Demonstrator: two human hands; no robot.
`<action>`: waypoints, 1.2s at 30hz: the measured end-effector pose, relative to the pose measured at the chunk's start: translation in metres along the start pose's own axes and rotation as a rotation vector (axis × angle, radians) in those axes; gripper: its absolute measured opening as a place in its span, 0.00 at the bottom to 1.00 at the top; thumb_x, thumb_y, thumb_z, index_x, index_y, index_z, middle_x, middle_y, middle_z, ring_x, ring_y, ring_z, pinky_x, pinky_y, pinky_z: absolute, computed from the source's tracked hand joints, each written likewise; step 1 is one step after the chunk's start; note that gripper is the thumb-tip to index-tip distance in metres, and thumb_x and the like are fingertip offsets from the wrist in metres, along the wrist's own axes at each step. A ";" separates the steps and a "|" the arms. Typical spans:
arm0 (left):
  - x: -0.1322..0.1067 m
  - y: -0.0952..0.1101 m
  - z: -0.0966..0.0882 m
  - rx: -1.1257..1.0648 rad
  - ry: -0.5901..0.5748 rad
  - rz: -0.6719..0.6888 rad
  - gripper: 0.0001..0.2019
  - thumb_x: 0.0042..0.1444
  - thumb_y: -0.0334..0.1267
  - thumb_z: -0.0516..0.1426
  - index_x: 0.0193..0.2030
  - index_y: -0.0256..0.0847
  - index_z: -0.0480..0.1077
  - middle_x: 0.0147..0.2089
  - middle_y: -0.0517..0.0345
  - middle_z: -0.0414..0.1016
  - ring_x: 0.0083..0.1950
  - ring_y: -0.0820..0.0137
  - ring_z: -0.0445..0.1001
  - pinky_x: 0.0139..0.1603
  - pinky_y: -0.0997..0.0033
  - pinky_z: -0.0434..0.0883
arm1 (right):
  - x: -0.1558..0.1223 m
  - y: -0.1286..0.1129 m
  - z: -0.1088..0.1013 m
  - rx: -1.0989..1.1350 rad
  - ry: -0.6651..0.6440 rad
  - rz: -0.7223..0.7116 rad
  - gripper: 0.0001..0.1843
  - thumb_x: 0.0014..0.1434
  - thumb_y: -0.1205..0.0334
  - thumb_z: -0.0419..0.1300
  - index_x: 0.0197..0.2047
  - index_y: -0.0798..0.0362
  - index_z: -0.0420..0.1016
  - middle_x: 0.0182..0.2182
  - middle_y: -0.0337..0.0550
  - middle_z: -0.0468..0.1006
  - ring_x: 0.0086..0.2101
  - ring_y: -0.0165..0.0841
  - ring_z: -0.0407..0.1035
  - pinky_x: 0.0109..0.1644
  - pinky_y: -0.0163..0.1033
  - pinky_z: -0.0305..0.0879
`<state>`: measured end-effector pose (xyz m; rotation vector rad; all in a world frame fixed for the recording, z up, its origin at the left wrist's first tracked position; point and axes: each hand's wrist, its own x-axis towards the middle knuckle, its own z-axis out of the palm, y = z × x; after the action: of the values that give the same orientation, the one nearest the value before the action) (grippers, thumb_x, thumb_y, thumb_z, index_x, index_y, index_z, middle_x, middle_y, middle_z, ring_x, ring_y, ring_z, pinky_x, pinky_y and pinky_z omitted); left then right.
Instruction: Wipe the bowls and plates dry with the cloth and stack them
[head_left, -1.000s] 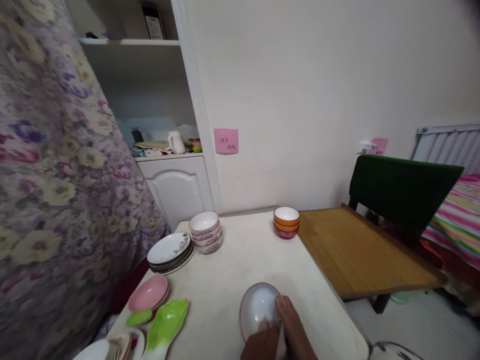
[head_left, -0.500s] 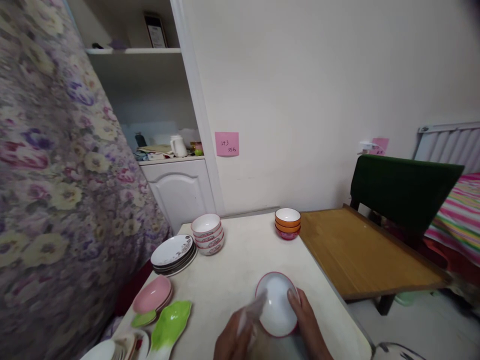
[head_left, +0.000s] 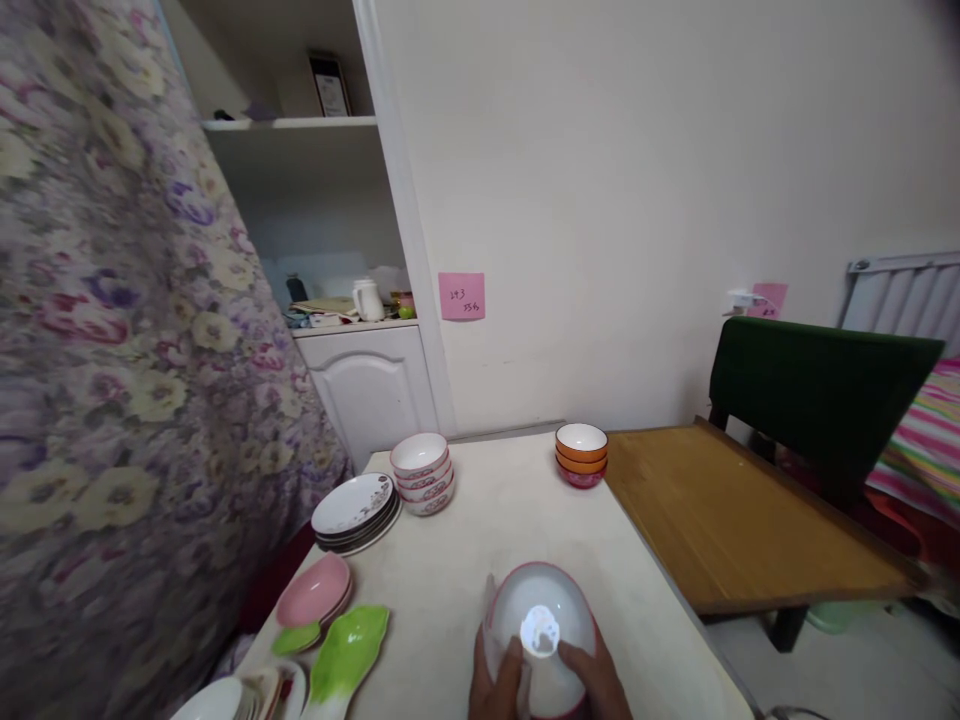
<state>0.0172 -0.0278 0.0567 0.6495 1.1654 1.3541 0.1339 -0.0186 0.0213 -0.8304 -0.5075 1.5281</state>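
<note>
A white bowl with a red rim (head_left: 541,590) is held between my two hands near the front of the white table (head_left: 480,560). My left hand (head_left: 496,675) grips its left side, with a thin whitish cloth or tissue (head_left: 489,625) pressed between the fingers and the bowl. On the right side, my right hand (head_left: 596,670) has its thumb over the inside and the other fingers behind the wall. The bowl is tilted so that its inside faces me, and a bright reflection shows in it.
Orange and red bowls (head_left: 581,455) are stacked at the back right. At the left stand patterned bowls (head_left: 422,473), plates (head_left: 354,510), pink dishes (head_left: 313,590), a green leaf-shaped dish (head_left: 349,650) and white dishes (head_left: 214,700). A brown table (head_left: 750,510) adjoins on the right.
My left hand with the cloth has moved from the bowl's inside to its left outer side. The bowl has come lower in view and tilted toward me. The view has shifted slightly.
</note>
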 end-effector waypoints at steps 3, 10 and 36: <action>0.006 0.017 -0.006 0.046 -0.018 0.030 0.39 0.43 0.44 0.64 0.63 0.38 0.61 0.46 0.49 0.81 0.50 0.55 0.76 0.48 0.63 0.73 | -0.002 -0.003 -0.003 0.074 -0.084 0.084 0.34 0.39 0.55 0.66 0.51 0.54 0.70 0.34 0.46 0.83 0.38 0.48 0.76 0.45 0.51 0.70; 0.015 0.024 -0.011 -0.027 -0.077 -0.062 0.35 0.41 0.35 0.63 0.60 0.33 0.62 0.36 0.51 0.82 0.41 0.58 0.79 0.39 0.66 0.74 | 0.002 -0.003 0.000 -0.117 -0.127 -0.059 0.35 0.40 0.48 0.68 0.51 0.53 0.67 0.41 0.49 0.81 0.41 0.46 0.74 0.48 0.50 0.67; 0.026 0.019 -0.018 0.266 -0.077 0.077 0.26 0.44 0.35 0.59 0.53 0.35 0.70 0.35 0.57 0.81 0.37 0.64 0.76 0.38 0.72 0.70 | 0.007 0.003 -0.015 -0.317 -0.131 -0.212 0.39 0.32 0.65 0.57 0.53 0.52 0.68 0.48 0.46 0.78 0.51 0.50 0.67 0.55 0.48 0.64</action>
<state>-0.0109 -0.0043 0.0613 0.9368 1.2805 1.2367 0.1433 -0.0148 0.0080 -0.8890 -0.9232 1.3291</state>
